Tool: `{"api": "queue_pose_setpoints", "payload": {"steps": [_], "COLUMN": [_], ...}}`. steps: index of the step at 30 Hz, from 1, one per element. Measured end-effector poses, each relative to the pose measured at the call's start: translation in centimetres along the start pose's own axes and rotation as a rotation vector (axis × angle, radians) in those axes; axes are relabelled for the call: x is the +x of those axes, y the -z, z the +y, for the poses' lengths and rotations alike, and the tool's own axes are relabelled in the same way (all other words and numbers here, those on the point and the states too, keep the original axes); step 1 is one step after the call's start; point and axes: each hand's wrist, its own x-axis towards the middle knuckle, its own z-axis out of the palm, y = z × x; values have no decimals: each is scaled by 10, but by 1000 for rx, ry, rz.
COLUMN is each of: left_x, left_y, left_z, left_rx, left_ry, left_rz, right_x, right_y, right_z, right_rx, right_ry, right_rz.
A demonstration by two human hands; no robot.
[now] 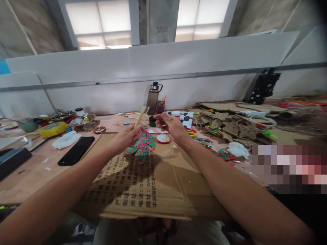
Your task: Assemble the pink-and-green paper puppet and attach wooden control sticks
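I'm gripping thin sticks [140, 118] in my left hand [129, 136], and a pink-and-green cutout [143, 146] is showing just below it. My right hand [175, 127] is hovering nearby, fingers curled, though I can't tell whether it's holding anything; a red-rimmed dish [163, 138] is sitting between them.

Blur obscures whether the bare right hand [174, 126] pinches anything; the left edge crops a flat, dark-grey box [12, 163]; tiny red wall lettering [162, 29] defies reading.
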Motion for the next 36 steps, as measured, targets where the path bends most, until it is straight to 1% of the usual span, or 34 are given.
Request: {"api": "queue_pose_setpoints", "payload": {"steps": [2, 3, 4, 6, 7, 8, 9, 12, 15, 18, 20, 22, 25, 27, 29, 31, 32, 36], "left_x": [-1, -1, -2, -3, -3, -2, -2, 4, 13, 21, 25, 29, 36, 41, 45, 46, 46, 42], "left_y": [14, 20, 25, 30, 31, 32, 32, 39, 55, 71, 78, 81, 83, 83, 82, 81, 81, 78], "left_z": [10, 15, 21, 31, 35, 37, 38, 31, 18, 4, -6, -16, -30, -37, -43, -48, -49, -52], "left_rx": [-79, -135, -211, -391, -460, -496, -506, -453, -402, -349, -330, -337, -383, -405, -427, -463, -486, -538], "left_ry": [23, 21, 3, -131, -185, -210, -199, -78, 13, 173, 272, 347, 374, 360, 337, 301, 281, 221], "left_rz": [38, 54, 67, 99, 113, 127, 140, 180, 236, 267, 260, 244, 203, 185, 199, 245, 264, 276], "right_x": [9, 12, 14, 15, 15, 13, 12, 7, 3, 3, 4, 6, 8, 9, 9, 10, 11, 16], "right_y": [17, 24, 30, 36, 37, 38, 37, 35, 34, 36, 41, 47, 57, 62, 67, 71, 73, 78], "right_z": [3, 6, 8, 11, 13, 14, 15, 18, 22, 23, 20, 16, 12, 12, 13, 12, 11, 2], "right_rx": [-317, -502, -666, -902, -971, -1020, -1061, -1207, -1346, -1354, -1276, -1162, -1035, -1002, -981, -965, -969, -1085], "right_ry": [76, 109, 121, 98, 71, 39, 9, -77, -189, -247, -230, -190, -158, -161, -173, -200, -214, -228], "right_rz": [86, 99, 80, -32, -106, -179, -244, -374, -425, -453, -526, -631, -726, -753, -773, -763, -739, -552]}}
